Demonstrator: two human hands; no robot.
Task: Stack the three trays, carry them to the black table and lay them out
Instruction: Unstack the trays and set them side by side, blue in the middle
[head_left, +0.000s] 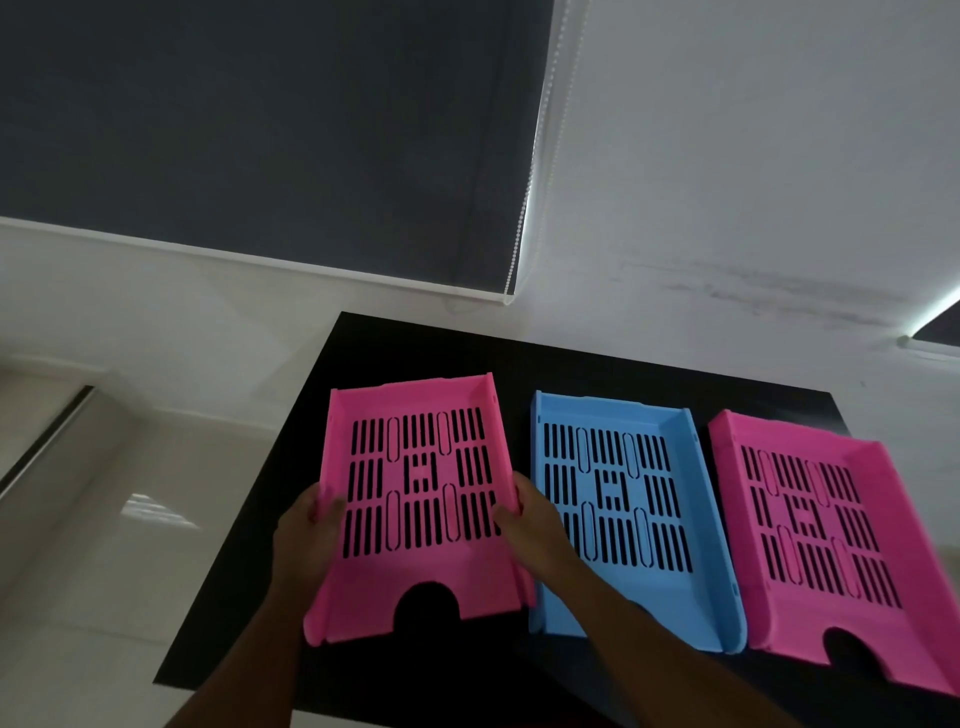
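Observation:
Three slotted plastic trays lie side by side on the black table. The left pink tray is held by both hands: my left hand grips its left wall and my right hand grips its right wall. Whether it rests flat on the table or hovers just above it, I cannot tell. The blue tray sits in the middle, close beside my right hand. The right pink tray lies at the table's right end, its near corner reaching past the frame edge.
The table stands against a white wall under a dark roller blind with a bead chain. Pale glossy floor lies to the left of the table.

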